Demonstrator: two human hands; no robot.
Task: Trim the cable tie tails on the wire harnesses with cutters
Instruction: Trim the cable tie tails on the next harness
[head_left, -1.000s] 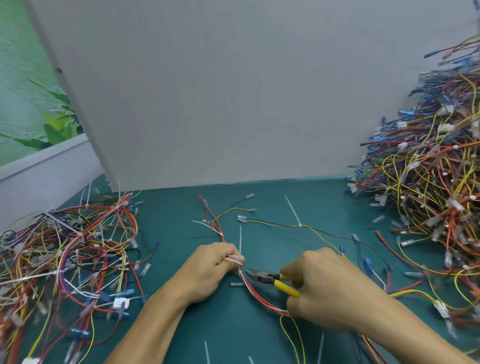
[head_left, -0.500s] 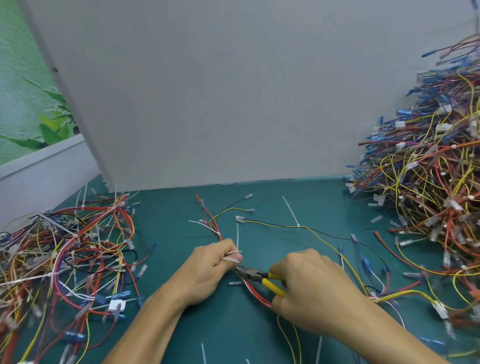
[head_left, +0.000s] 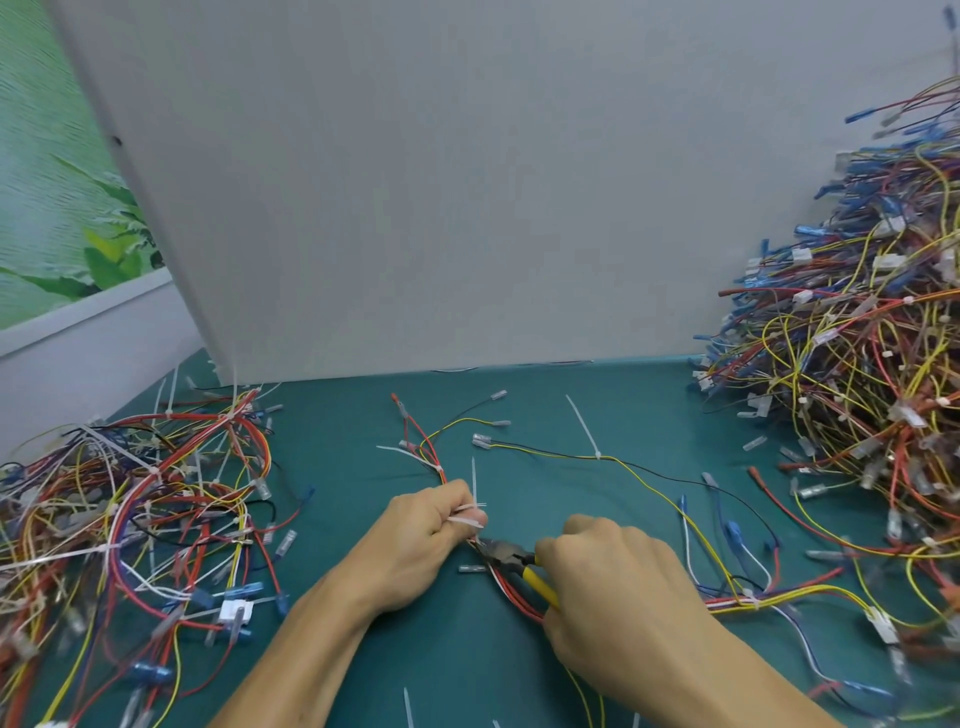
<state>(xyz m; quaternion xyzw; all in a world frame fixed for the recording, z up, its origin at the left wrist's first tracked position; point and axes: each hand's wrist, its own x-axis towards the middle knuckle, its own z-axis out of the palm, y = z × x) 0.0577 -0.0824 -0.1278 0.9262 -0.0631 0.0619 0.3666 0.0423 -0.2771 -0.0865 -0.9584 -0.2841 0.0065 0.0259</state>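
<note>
Left harness pile (head_left: 130, 525) sits at the desk's (head_left: 332, 467) left edge. Left hand (head_left: 421, 545) fisted on the harness in work (head_left: 511, 587), mid-desk near front edge, tie tails (head_left: 467, 514) poking from the fist. Cutters (head_left: 506, 553), gripped in right hand (head_left: 623, 597), nose at the bundle: trimming step. Next: seat blades on tail only, clear of wires. Bigger pile (head_left: 857, 364) crowds right edge.
</note>
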